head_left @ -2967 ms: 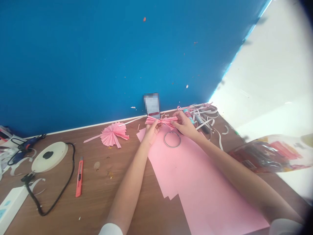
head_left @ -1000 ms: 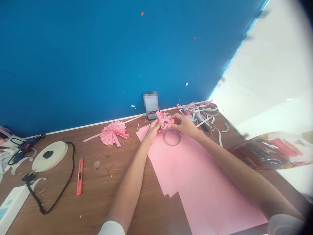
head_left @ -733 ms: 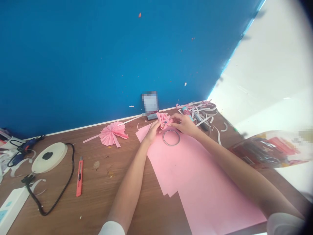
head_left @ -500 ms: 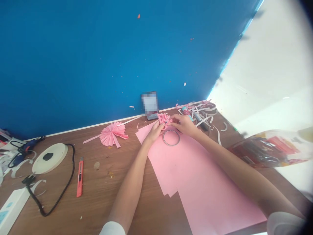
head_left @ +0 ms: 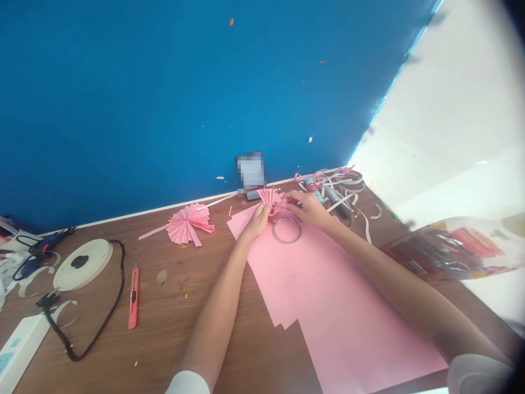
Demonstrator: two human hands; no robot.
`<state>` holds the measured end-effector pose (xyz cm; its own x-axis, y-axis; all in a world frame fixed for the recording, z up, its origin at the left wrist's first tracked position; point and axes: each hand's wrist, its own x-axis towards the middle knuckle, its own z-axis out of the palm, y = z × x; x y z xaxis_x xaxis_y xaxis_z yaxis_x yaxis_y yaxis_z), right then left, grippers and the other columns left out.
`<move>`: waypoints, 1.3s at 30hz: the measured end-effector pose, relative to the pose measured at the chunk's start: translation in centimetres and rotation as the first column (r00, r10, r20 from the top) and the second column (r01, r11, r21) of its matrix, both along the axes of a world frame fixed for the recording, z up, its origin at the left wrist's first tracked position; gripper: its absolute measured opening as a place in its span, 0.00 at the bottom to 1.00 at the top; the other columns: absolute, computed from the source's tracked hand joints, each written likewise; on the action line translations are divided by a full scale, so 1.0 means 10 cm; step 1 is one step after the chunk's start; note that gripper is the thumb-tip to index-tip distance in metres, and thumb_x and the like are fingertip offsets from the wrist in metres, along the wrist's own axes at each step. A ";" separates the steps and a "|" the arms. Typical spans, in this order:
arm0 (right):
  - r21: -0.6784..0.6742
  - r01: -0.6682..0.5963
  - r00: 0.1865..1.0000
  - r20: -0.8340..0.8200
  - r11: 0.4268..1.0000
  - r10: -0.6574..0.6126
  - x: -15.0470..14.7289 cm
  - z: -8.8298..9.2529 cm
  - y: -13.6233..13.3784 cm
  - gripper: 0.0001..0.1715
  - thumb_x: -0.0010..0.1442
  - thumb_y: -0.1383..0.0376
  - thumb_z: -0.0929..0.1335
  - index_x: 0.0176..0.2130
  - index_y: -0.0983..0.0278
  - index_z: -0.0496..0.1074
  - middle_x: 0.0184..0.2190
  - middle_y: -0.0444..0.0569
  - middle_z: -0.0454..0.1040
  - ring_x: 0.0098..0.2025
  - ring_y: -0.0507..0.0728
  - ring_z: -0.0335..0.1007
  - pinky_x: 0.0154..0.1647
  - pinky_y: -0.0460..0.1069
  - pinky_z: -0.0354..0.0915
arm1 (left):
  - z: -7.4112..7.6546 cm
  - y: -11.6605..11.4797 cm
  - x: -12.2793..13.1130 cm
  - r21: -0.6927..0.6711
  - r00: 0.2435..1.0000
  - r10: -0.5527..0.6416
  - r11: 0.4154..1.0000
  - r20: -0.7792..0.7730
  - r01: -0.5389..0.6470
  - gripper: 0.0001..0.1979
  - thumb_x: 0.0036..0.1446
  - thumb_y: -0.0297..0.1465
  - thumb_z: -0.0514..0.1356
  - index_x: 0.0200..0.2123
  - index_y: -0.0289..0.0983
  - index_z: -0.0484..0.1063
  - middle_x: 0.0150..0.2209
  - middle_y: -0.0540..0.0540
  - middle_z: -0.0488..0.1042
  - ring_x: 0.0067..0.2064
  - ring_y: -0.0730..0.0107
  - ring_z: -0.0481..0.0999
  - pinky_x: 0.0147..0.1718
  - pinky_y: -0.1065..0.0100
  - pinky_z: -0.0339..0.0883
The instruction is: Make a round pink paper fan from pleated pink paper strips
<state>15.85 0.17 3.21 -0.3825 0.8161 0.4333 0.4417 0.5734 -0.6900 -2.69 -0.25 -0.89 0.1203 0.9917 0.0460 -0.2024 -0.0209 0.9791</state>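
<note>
A pleated pink paper fan (head_left: 266,196) is pinched at its folds by my left hand (head_left: 259,220). My right hand (head_left: 305,208) grips the right side of the same folded paper, thumb and fingers closed on it. Just below both hands, a grey metal ring (head_left: 287,242) lies on the large pink paper sheets (head_left: 283,273). A second pleated pink fan (head_left: 188,223), spread nearly into a full round with a strip hanging off it, rests on the table to the left.
A red utility knife (head_left: 133,301) lies left on the wooden table (head_left: 172,323). Further left are a white disc (head_left: 100,260), a black cable (head_left: 118,295) and a power strip (head_left: 24,345). Paper strips (head_left: 340,178) and a glue stick (head_left: 314,189) lie back right, near a clear bag (head_left: 447,251).
My left hand has shifted slightly left with its part of the fan, spreading the pleats away from my right hand. My right hand stays nearly in place.
</note>
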 end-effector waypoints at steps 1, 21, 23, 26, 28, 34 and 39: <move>0.006 0.003 1.000 0.000 1.000 -0.003 -0.01 0.01 -0.01 0.13 0.60 0.57 0.65 0.42 0.58 0.72 0.35 0.49 0.76 0.34 0.58 0.70 0.37 0.52 0.63 | 0.00 0.00 -0.01 0.005 0.997 -0.066 0.998 -0.037 0.066 0.11 0.58 0.37 0.56 0.34 0.35 0.70 0.29 0.45 0.72 0.31 0.71 0.71 0.31 0.70 0.64; 0.016 0.069 0.991 -0.113 0.997 -0.067 -0.06 -0.06 -0.02 0.22 0.58 0.60 0.67 0.52 0.60 0.66 0.35 0.48 0.76 0.37 0.57 0.73 0.39 0.51 0.66 | 0.09 -0.05 -0.06 0.010 0.904 -0.357 0.929 -0.236 0.370 0.17 0.61 0.42 0.48 0.27 0.36 0.58 0.22 0.53 0.61 0.20 0.81 0.60 0.20 0.74 0.52; 0.007 0.058 0.991 -0.121 0.998 -0.057 -0.05 -0.07 0.00 0.22 0.58 0.60 0.67 0.52 0.60 0.66 0.35 0.47 0.77 0.36 0.57 0.73 0.38 0.51 0.67 | 0.10 -0.05 -0.06 0.025 0.902 -0.359 0.927 -0.240 0.375 0.17 0.61 0.42 0.47 0.27 0.36 0.58 0.21 0.53 0.61 0.20 0.81 0.59 0.20 0.74 0.51; -0.033 0.013 0.992 -0.125 0.999 -0.017 -0.03 -0.07 0.01 0.22 0.59 0.60 0.67 0.53 0.60 0.66 0.34 0.47 0.77 0.35 0.56 0.73 0.38 0.51 0.67 | 0.12 -0.06 -0.06 0.040 0.899 -0.350 0.927 -0.264 0.373 0.17 0.61 0.41 0.46 0.26 0.35 0.58 0.21 0.53 0.60 0.21 0.81 0.58 0.21 0.74 0.51; -0.054 -0.012 0.992 -0.128 0.998 0.005 -0.03 -0.07 0.02 0.22 0.59 0.59 0.66 0.53 0.60 0.67 0.34 0.48 0.77 0.35 0.56 0.74 0.37 0.51 0.68 | 0.13 -0.07 -0.05 0.034 0.897 -0.347 0.929 -0.274 0.370 0.17 0.61 0.41 0.46 0.26 0.35 0.57 0.21 0.53 0.60 0.21 0.81 0.58 0.22 0.74 0.52; -0.038 -0.004 0.988 -0.152 0.999 -0.002 -0.02 -0.06 0.01 0.20 0.60 0.59 0.65 0.51 0.59 0.70 0.36 0.47 0.77 0.36 0.55 0.73 0.39 0.50 0.67 | 0.15 -0.08 -0.05 0.041 0.900 -0.337 0.931 -0.277 0.362 0.18 0.62 0.41 0.44 0.25 0.36 0.56 0.21 0.53 0.59 0.22 0.80 0.58 0.24 0.72 0.54; -0.019 0.027 0.986 -0.164 0.999 -0.030 -0.03 -0.05 0.00 0.19 0.59 0.57 0.66 0.50 0.59 0.72 0.35 0.47 0.77 0.37 0.56 0.73 0.40 0.50 0.67 | 0.16 -0.08 -0.05 0.054 0.924 -0.330 0.937 -0.192 0.345 0.17 0.62 0.42 0.46 0.26 0.36 0.56 0.21 0.53 0.59 0.22 0.79 0.58 0.24 0.72 0.54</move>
